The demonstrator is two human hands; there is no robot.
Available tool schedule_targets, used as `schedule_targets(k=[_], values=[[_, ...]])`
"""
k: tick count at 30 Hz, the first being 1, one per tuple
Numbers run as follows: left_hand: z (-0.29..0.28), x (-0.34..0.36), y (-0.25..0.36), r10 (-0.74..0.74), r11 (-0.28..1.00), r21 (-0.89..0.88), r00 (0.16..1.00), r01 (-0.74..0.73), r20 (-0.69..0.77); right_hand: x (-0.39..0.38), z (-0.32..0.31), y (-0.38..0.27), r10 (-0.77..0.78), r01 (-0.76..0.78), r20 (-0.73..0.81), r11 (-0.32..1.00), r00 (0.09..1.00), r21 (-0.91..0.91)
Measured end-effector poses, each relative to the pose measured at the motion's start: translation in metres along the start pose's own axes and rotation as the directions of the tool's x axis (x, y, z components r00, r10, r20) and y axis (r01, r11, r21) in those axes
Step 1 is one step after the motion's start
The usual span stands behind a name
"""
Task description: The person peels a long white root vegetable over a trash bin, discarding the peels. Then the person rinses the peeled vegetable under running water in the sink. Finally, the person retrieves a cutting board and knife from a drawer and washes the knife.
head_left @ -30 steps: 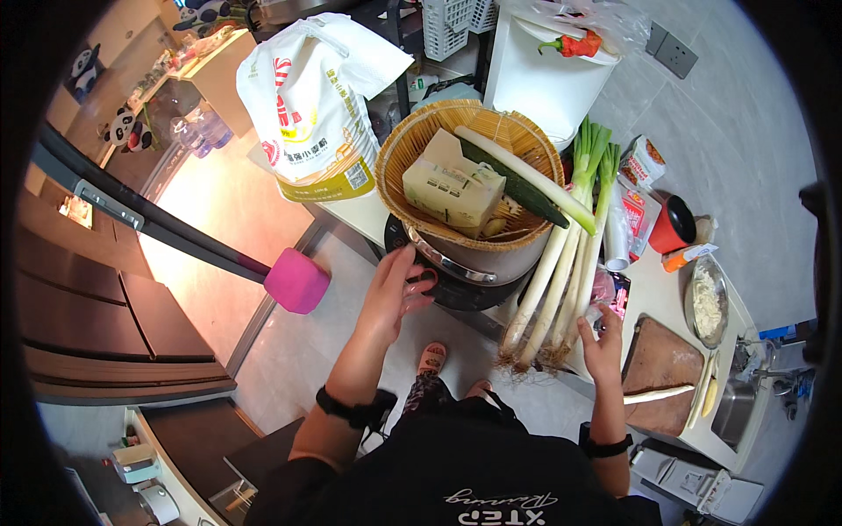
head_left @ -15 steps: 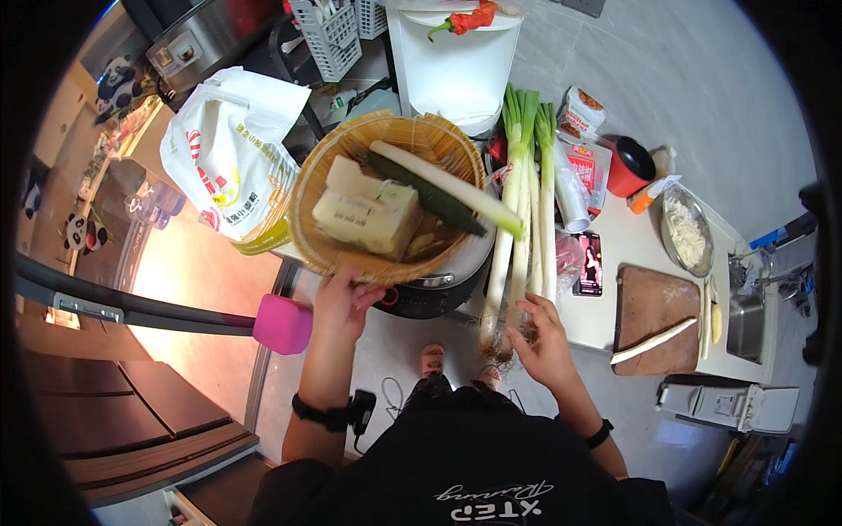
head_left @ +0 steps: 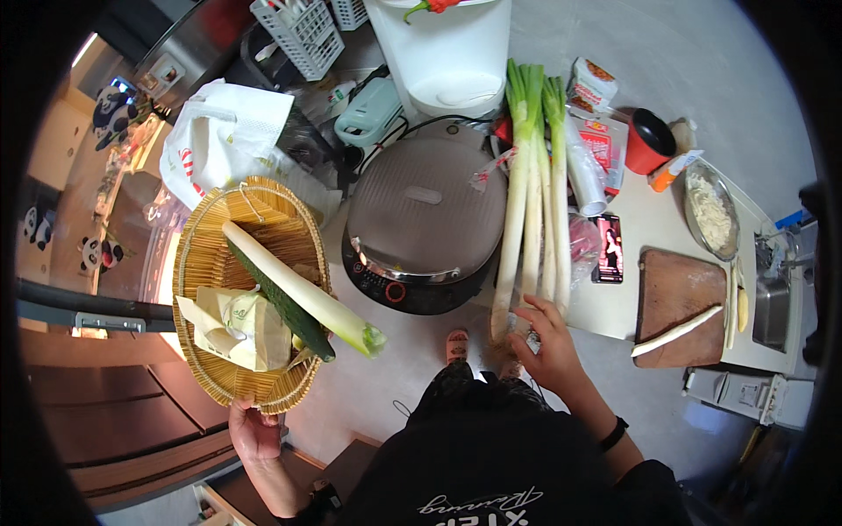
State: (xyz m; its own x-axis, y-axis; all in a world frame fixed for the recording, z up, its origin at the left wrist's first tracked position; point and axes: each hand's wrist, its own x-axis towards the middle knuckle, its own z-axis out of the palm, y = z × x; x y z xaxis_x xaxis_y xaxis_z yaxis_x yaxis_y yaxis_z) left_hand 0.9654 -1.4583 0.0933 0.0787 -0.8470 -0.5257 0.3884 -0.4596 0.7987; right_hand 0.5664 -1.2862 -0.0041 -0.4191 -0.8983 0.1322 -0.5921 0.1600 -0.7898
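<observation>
At the left, my left hand [head_left: 254, 431] grips the near rim of a woven bamboo basket [head_left: 195, 263], held off to the side of the counter. In it lie a dark green cucumber [head_left: 279, 302], a thick white leek piece [head_left: 285, 274] with a pale green end, and a paper-wrapped block [head_left: 250, 329]. My right hand [head_left: 548, 346] is beside the root ends of several long leeks [head_left: 524, 193] lying on the counter. Its fingers are spread and it holds nothing. Between the basket and the leeks sits a closed round electric griddle [head_left: 425, 206] with a brown lid.
Behind stand a white bin [head_left: 438, 53], a light green appliance [head_left: 368, 112] and a white bag [head_left: 219, 131]. To the right are a phone [head_left: 607, 250], a cutting board [head_left: 675, 302] with a white strip on it, a bowl of white pieces [head_left: 710, 210], a red cup [head_left: 649, 140] and a sink [head_left: 772, 307].
My left hand has carried the basket left and toward me, off from above the griddle, uncovering its lid. My right hand stays near the leek roots. The view has shifted slightly.
</observation>
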Motion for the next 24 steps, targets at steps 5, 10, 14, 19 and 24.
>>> schedule_targets(k=[5, 10, 14, 19, 24], values=[[-0.009, -0.014, -0.011, 0.052, 0.999, 0.012, 0.992, -0.051, -0.112, 0.019, 0.009, -0.014, -0.068, 0.069, 0.091, 0.998, 0.993, 0.001], [0.009, -0.013, -0.033, 0.084, 0.994, 0.057, 0.994, -0.088, 0.072, 0.022, 0.017, -0.019, -0.065, 0.066, 0.145, 0.998, 0.987, -0.001], [0.046, 0.008, -0.053, -0.016, 0.998, 0.06, 0.981, 0.005, 0.191, 0.017, 0.02, -0.012, -0.118, 0.128, 0.156, 0.99, 0.981, -0.057], [0.117, 0.048, -0.073, -0.218, 0.975, 0.117, 0.921, 0.19, 0.322, 0.001, 0.011, -0.012, -0.017, 0.01, 0.17, 0.999, 0.985, 0.046], [0.178, 0.081, -0.1, -0.193, 0.972, 0.205, 0.881, 0.113, 0.432, -0.011, 0.0, -0.013, 0.041, -0.042, 0.057, 0.999, 0.998, 0.015]])
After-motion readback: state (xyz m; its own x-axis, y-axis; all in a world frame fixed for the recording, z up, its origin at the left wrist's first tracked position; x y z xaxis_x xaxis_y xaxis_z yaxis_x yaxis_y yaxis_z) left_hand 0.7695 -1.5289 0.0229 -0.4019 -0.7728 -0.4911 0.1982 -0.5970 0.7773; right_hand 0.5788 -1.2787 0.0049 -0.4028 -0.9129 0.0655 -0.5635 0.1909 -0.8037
